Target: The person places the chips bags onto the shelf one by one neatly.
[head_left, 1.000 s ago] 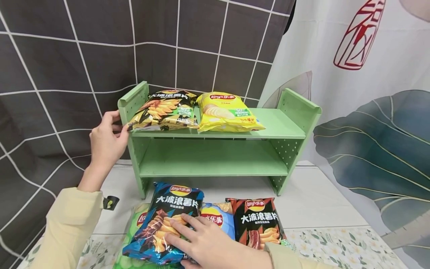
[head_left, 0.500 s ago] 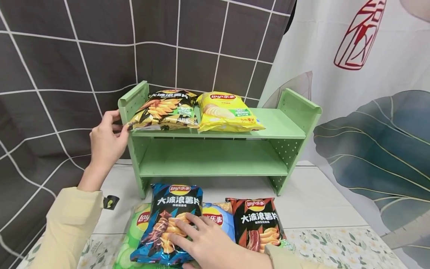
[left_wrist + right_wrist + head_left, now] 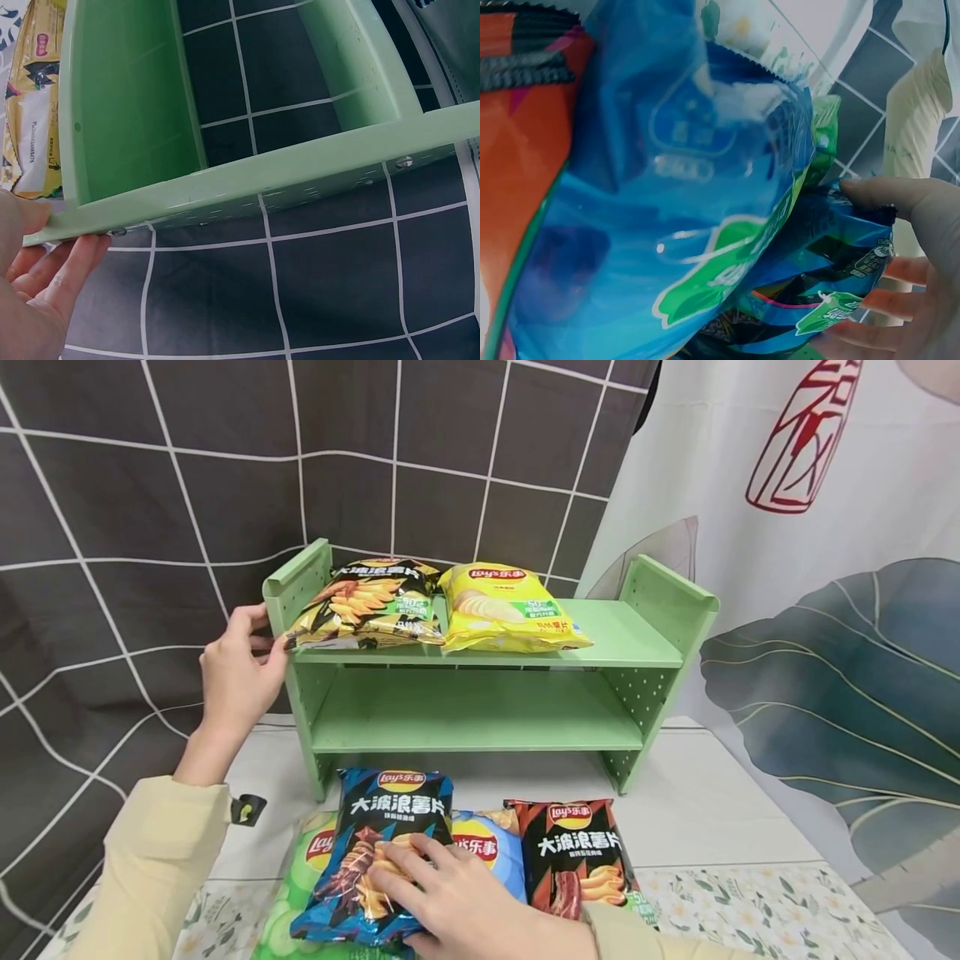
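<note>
We see the biggest diff at the dark-blue bag (image 3: 363, 839): approx. 1 s ago it slants, bottom edge off to the left; now it's turned straighter, bottom swung a bit right. Vs. 0.5 s ago it's abt. the same, but our right hand's (image 3: 472, 902) fingertips sit slightly farther up & left across its front. That hand is gripping the bag by its lower right part, thumb at the edge, fingers over the front. The bag lies in front of the rack (image 3: 480, 714), partly over the green bag (image 3: 288, 914) & light-blue bag (image 3: 491, 847); the red-and-black bag (image 3: 573, 860) is just right of the light-blue 1, on the table (image 3: 720, 818).

Our left hand (image 3: 242, 672) doesn't change: it pinches the rack's left side, thumb on 1 face, fingers on the other. The thumb is right by a corner of the black-and-gold bag (image 3: 367, 606); can't tell if they touch. That bag & the yellow bag (image 3: 510, 610) lie side by side on the upper board (image 3: 630, 631), same spots as before.
</note>
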Demonstrator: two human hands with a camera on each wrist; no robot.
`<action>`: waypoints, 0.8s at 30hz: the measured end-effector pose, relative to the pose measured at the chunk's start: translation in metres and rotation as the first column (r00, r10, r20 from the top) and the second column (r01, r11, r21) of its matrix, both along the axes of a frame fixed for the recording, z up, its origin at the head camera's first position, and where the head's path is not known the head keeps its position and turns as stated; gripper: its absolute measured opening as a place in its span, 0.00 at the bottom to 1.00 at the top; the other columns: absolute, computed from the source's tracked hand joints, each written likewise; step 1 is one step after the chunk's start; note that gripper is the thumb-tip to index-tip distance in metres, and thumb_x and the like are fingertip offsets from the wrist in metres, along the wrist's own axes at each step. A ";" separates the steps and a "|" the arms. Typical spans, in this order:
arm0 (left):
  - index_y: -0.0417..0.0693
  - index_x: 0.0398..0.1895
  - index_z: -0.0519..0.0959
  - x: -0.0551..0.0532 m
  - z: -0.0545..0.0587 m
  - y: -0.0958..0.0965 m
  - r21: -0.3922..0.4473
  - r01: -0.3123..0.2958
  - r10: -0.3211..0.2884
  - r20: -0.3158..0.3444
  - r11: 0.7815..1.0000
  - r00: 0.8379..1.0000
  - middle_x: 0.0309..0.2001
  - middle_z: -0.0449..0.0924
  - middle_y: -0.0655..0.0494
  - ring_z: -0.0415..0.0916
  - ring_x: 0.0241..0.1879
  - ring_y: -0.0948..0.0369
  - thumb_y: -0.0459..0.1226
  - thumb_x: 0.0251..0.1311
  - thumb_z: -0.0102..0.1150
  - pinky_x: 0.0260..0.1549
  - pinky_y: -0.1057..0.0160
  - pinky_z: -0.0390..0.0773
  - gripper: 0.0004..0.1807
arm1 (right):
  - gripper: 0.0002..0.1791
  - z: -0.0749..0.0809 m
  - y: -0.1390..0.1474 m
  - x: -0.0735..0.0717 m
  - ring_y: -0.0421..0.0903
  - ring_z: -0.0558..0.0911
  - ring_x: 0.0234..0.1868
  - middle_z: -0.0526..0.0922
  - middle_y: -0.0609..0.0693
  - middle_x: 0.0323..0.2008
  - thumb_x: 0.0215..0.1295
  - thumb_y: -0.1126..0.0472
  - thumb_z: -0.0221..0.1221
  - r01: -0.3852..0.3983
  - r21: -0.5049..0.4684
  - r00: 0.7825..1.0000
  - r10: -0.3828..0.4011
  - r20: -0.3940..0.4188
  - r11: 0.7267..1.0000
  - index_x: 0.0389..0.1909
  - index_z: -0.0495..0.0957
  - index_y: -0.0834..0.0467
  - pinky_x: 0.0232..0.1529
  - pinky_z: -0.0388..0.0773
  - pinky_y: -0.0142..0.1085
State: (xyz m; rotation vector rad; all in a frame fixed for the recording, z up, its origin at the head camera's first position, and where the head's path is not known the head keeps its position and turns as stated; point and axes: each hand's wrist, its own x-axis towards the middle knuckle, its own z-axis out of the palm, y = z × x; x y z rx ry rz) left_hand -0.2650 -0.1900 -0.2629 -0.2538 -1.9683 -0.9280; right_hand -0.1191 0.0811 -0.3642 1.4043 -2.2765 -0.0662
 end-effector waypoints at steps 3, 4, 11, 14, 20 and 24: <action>0.34 0.54 0.74 0.000 0.000 0.000 0.000 -0.002 0.002 0.001 1.000 1.000 0.50 0.81 0.36 0.83 0.38 0.42 0.28 0.57 0.58 0.32 0.96 0.61 0.19 | 0.36 0.000 0.001 -0.001 0.46 0.79 0.53 0.76 0.48 0.60 0.51 0.44 0.67 -0.005 0.009 0.999 0.005 -0.039 1.000 0.62 0.69 0.51 0.37 0.83 0.29; 0.34 0.54 0.74 0.000 0.000 0.000 0.000 -0.001 0.001 0.001 1.000 1.000 0.50 0.81 0.36 0.83 0.38 0.42 0.28 0.57 0.58 0.32 0.96 0.61 0.19 | 0.36 0.000 0.002 -0.002 0.46 0.79 0.54 0.76 0.48 0.60 0.51 0.46 0.66 -0.004 0.012 0.999 0.005 -0.047 1.000 0.62 0.70 0.51 0.38 0.83 0.30; 0.34 0.54 0.74 0.000 0.000 0.000 0.000 0.002 -0.002 -0.006 1.000 1.000 0.50 0.81 0.36 0.83 0.37 0.42 0.28 0.57 0.58 0.32 0.96 0.61 0.19 | 0.40 0.000 0.005 -0.001 0.48 0.77 0.58 0.73 0.49 0.63 0.52 0.48 0.67 0.035 0.025 0.999 -0.035 0.014 0.999 0.67 0.65 0.52 0.49 0.82 0.38; 0.34 0.54 0.75 0.000 0.000 0.000 0.003 0.003 -0.003 -0.006 1.000 1.000 0.50 0.81 0.36 0.82 0.37 0.42 0.28 0.57 0.58 0.32 0.96 0.61 0.19 | 0.44 0.000 0.005 0.001 0.47 0.76 0.59 0.73 0.49 0.64 0.54 0.47 0.65 0.060 0.027 0.997 -0.061 0.044 0.998 0.71 0.60 0.55 0.53 0.81 0.38; 0.34 0.53 0.74 0.001 0.001 0.000 0.004 -0.002 0.002 -0.001 1.000 1.000 0.50 0.81 0.37 0.83 0.37 0.42 0.28 0.57 0.58 0.32 0.96 0.61 0.19 | 0.48 0.000 0.005 0.001 0.48 0.73 0.64 0.71 0.49 0.66 0.57 0.40 0.62 0.131 0.056 0.989 -0.135 0.057 0.990 0.73 0.55 0.57 0.59 0.77 0.38; 0.34 0.54 0.74 0.001 0.001 0.001 0.001 0.002 -0.002 0.010 1.000 1.000 0.50 0.81 0.36 0.83 0.38 0.41 0.28 0.57 0.58 0.32 0.96 0.61 0.19 | 0.47 0.002 0.005 0.000 0.50 0.73 0.65 0.71 0.49 0.66 0.58 0.40 0.63 0.141 0.096 0.986 -0.149 0.078 0.985 0.73 0.56 0.55 0.57 0.78 0.38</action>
